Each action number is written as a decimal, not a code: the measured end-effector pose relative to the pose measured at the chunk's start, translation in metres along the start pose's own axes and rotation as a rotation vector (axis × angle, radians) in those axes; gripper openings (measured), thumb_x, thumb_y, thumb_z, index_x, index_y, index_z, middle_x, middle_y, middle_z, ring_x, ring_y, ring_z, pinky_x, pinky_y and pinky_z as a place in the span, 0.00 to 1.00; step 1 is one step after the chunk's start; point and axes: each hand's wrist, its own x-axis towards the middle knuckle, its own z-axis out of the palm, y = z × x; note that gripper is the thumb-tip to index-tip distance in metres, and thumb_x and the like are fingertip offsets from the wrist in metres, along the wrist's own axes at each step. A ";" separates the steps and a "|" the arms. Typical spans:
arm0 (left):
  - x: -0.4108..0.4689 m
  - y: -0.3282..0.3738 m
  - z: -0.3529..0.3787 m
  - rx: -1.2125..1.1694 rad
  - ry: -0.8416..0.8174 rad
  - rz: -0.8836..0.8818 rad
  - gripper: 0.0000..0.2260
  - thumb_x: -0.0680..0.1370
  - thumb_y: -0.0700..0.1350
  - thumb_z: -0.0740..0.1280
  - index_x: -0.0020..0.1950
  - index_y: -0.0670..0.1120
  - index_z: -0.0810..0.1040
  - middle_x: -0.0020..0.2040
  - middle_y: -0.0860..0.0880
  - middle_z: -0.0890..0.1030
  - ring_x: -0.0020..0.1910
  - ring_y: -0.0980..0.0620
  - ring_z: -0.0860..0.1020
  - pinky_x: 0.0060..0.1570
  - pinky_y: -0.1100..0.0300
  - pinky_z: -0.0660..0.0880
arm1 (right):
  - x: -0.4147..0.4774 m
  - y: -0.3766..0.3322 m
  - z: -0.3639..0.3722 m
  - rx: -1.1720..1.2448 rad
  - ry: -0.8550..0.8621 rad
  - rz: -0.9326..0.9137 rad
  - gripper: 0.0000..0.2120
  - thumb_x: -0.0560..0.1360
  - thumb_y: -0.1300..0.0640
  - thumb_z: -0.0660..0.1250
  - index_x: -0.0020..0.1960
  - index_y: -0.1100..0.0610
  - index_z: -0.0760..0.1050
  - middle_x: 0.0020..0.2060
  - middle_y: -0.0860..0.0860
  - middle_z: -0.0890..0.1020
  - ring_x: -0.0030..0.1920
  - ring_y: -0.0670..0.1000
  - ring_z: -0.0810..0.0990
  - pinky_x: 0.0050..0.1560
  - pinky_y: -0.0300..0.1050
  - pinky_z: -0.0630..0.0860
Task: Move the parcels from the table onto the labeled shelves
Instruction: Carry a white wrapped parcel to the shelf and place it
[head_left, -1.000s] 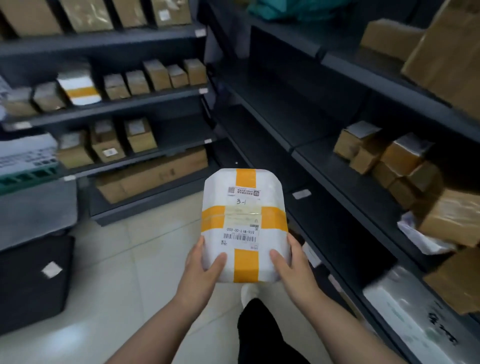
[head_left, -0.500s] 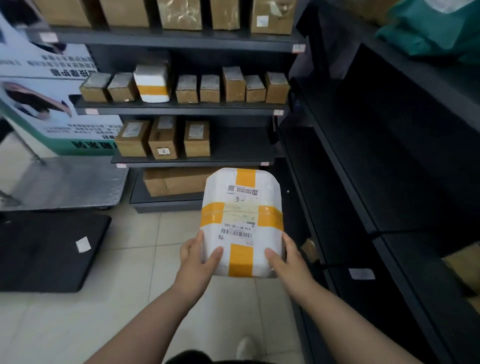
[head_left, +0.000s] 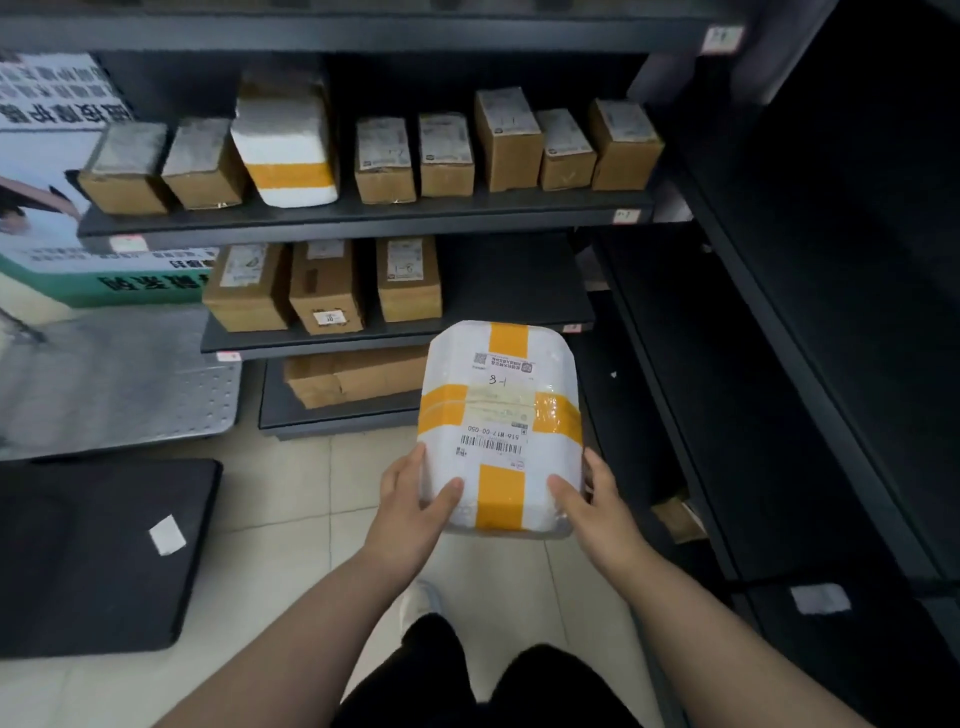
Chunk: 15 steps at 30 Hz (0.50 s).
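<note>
Thumbs (head_left: 448, 491) are pressed on the label face and the other fingers wrapped round the near corners. The white plastic-wrapped parcel crossed with orange tape (head_left: 501, 410) is thus gripped by left hand (head_left: 410, 501) and right hand (head_left: 595, 506), probably so its handwritten mark can be read. Just beyond the parcel, three brown cardboard boxes (head_left: 322, 286) are shelved. Higher up stand seven more and one white taped block (head_left: 284, 150).

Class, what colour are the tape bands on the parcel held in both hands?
Orange-yellow, crossing the white parcel; clearest in the head view.

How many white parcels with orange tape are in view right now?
2. One parcel is held between the left hand and right hand; the other parcel stands on a shelf ahead, third from the row's left end. Others may be hidden elsewhere.
</note>
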 end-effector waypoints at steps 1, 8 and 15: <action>0.014 0.002 -0.006 0.009 -0.022 0.005 0.31 0.79 0.53 0.65 0.78 0.49 0.55 0.75 0.48 0.58 0.67 0.57 0.61 0.63 0.64 0.58 | 0.008 -0.003 0.005 0.026 0.023 0.010 0.28 0.78 0.55 0.64 0.75 0.51 0.57 0.59 0.42 0.73 0.49 0.35 0.73 0.42 0.29 0.69; 0.096 0.008 -0.010 0.125 -0.150 0.019 0.32 0.79 0.53 0.64 0.78 0.48 0.53 0.76 0.50 0.57 0.73 0.54 0.59 0.64 0.63 0.57 | 0.074 -0.007 0.014 0.065 0.106 0.090 0.29 0.77 0.55 0.67 0.75 0.52 0.59 0.64 0.46 0.74 0.53 0.40 0.75 0.41 0.28 0.72; 0.184 0.006 0.024 0.038 -0.163 -0.070 0.37 0.75 0.60 0.65 0.78 0.49 0.54 0.76 0.52 0.58 0.74 0.53 0.59 0.72 0.49 0.61 | 0.183 -0.002 0.006 -0.008 0.089 0.124 0.28 0.78 0.53 0.66 0.74 0.50 0.59 0.60 0.45 0.74 0.52 0.42 0.75 0.45 0.32 0.70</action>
